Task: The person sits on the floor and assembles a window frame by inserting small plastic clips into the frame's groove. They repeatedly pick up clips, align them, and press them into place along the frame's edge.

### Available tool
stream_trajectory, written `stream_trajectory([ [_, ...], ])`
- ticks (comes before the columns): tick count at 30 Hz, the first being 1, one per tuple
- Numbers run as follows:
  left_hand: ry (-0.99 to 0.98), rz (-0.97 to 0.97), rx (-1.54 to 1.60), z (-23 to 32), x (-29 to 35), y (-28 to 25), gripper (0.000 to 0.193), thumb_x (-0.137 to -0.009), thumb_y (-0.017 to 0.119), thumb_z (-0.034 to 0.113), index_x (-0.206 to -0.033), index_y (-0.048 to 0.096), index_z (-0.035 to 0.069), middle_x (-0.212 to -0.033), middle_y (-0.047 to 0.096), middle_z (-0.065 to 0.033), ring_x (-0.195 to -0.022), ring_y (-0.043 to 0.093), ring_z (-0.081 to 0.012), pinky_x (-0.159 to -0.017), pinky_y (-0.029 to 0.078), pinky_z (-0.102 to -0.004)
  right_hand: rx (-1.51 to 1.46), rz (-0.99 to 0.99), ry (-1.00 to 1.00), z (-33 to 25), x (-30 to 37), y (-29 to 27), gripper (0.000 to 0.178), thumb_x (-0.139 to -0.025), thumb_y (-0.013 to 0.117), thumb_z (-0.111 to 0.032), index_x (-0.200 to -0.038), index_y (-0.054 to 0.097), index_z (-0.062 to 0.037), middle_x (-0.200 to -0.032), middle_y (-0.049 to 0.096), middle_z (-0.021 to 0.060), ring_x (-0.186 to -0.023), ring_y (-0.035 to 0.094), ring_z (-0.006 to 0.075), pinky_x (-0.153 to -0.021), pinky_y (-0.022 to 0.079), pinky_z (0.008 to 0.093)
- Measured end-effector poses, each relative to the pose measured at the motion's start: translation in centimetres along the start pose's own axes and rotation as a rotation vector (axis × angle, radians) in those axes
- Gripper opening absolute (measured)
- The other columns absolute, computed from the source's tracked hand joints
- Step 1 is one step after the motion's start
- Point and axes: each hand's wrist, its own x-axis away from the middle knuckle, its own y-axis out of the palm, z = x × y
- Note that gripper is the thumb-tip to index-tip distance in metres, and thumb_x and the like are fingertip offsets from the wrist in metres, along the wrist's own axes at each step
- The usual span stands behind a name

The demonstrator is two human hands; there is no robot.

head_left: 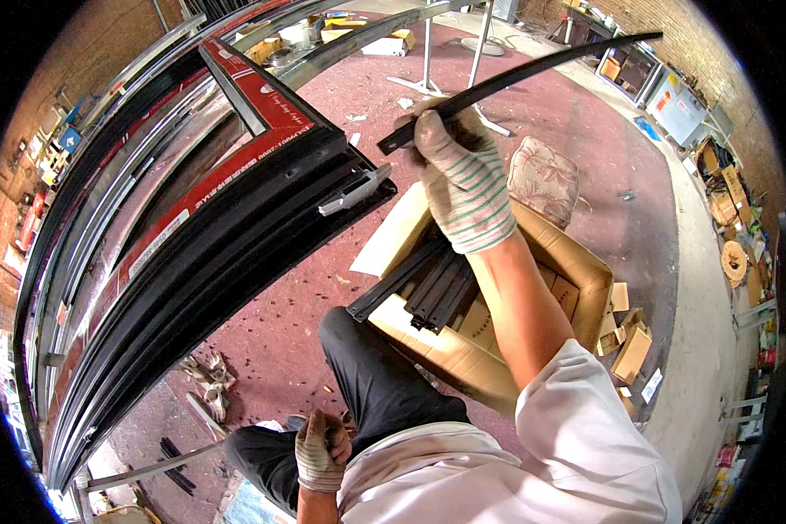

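My right hand (467, 175), in a white glove with green stripes, is raised and closed around a long black strip (541, 70) near its lower end. The strip slants up to the far right. Down by my lap, my left hand (321, 450), gloved too, has its fingers curled; whatever they hold, if anything, is hidden. To the left lie several black frame profiles (227, 262) with red film (262, 113) along one frame. A silver metal piece (355, 192) sits at their near corner, just left of my right hand and apart from it.
Below my right arm stands an open cardboard box (585, 262), with several black strips (441, 293) lying across its edge. Behind it is a patterned cushion (543, 179). Small cartons (630, 349) lie at right. White stand legs (428, 52) rise beyond. Shoes (210, 380) rest on the reddish floor.
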Motion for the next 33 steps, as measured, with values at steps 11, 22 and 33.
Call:
stream_trajectory([
  [11, -0.016, 0.061, -0.008, 0.5, 0.0, 1.2, 0.037, -0.097, 0.060, 0.044, -0.080, 0.062, 0.011, -0.057, 0.047, -0.0010, -0.040, 0.039, -0.0101, -0.035, 0.030, -0.0234, -0.232, 0.002, 0.231, 1.1, 2.1, 0.5, 0.019, -0.091, 0.074, -0.023, -0.096, 0.065, -0.0076, -0.083, 0.064, 0.0025, -0.069, 0.058, 0.0133, -0.061, 0.045, 0.0266],
  [22, -0.008, 0.061, -0.036, 0.8, -0.5, 1.7, 0.037, -0.096, 0.061, 0.044, -0.080, 0.062, 0.011, -0.057, 0.048, -0.0014, -0.039, 0.039, -0.0102, -0.034, 0.029, -0.0234, -0.269, -0.019, 0.282, 1.1, 2.1, 0.2, 0.019, -0.092, 0.073, -0.025, -0.097, 0.063, -0.0095, -0.084, 0.064, 0.0022, -0.074, 0.060, 0.0140, -0.065, 0.048, 0.0281],
  [33, 0.058, 0.048, 0.028, 3.0, -1.0, 2.7, 0.033, -0.097, 0.062, 0.036, -0.082, 0.062, 0.007, -0.056, 0.048, -0.0025, -0.040, 0.037, -0.0099, -0.036, 0.030, -0.0234, -0.274, -0.009, 0.287, 1.7, 2.2, 0.2, 0.021, -0.089, 0.076, -0.026, -0.099, 0.064, -0.0116, -0.086, 0.065, 0.0007, -0.077, 0.062, 0.0139, -0.066, 0.049, 0.0272],
])
